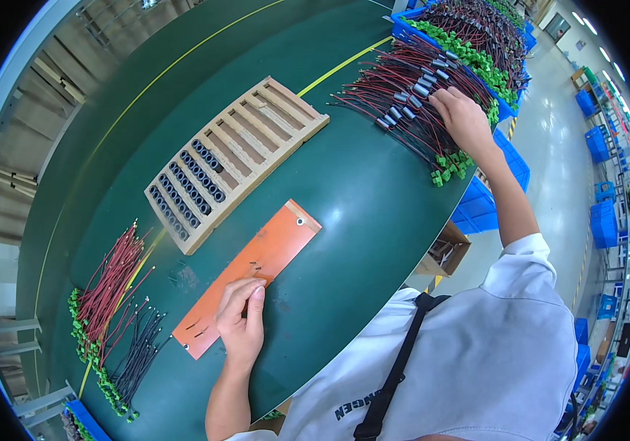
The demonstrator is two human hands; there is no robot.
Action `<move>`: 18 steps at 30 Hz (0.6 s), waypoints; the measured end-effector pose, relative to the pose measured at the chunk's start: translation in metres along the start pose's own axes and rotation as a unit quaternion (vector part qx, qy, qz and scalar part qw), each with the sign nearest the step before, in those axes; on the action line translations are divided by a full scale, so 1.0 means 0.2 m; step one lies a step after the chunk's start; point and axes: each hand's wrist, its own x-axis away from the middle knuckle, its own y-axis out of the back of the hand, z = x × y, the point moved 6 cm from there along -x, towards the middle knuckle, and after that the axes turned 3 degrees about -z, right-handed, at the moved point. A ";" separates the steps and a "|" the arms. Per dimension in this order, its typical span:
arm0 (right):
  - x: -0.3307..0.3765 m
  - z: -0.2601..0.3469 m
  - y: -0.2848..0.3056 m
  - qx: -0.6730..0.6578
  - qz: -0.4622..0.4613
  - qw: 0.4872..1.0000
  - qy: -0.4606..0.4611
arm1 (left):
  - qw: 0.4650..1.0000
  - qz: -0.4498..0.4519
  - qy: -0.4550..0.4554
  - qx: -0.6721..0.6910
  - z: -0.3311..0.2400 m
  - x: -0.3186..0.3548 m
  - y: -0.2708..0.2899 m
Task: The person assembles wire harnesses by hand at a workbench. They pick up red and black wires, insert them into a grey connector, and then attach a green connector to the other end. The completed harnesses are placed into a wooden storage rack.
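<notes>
One wooden slotted rack [235, 158] on green table [344, 198]; about nine slots, three loaded with dark cylindrical parts, rest bare. One orange flat board [256, 268]. Two hands: left hand [241, 320], right hand [464, 117]. Two heaps of red-and-black wire harnesses with green connectors: far heap [410, 99], near heap [113, 309]. One blue bin [476, 44] of same harnesses at table end. Single wires too many to count.

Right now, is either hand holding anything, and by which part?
Left hand rests flat on the orange board, near its lower end, not gripping. Right hand reaches into the red-and-black wire bundle; whether its fingers pinch a wire cannot be told.
</notes>
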 end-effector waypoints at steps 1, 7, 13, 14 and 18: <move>0.00 0.00 -0.04 0.031 -0.008 0.999 -0.008 | 1.000 0.000 -0.002 -0.004 0.00 0.00 0.00; 0.02 0.00 -0.08 0.047 -0.055 0.997 -0.037 | 0.999 0.009 -0.029 -0.037 -0.02 -0.01 0.00; -0.01 0.05 -0.04 0.083 -0.065 0.994 0.008 | 0.998 0.007 -0.036 -0.048 -0.03 0.01 -0.01; -0.02 0.10 -0.01 0.089 -0.071 0.993 0.024 | 0.998 0.011 -0.041 -0.047 -0.04 0.01 -0.01; -0.05 0.41 0.09 -0.104 -0.089 0.989 0.047 | 0.995 0.023 -0.071 -0.069 -0.04 -0.03 -0.02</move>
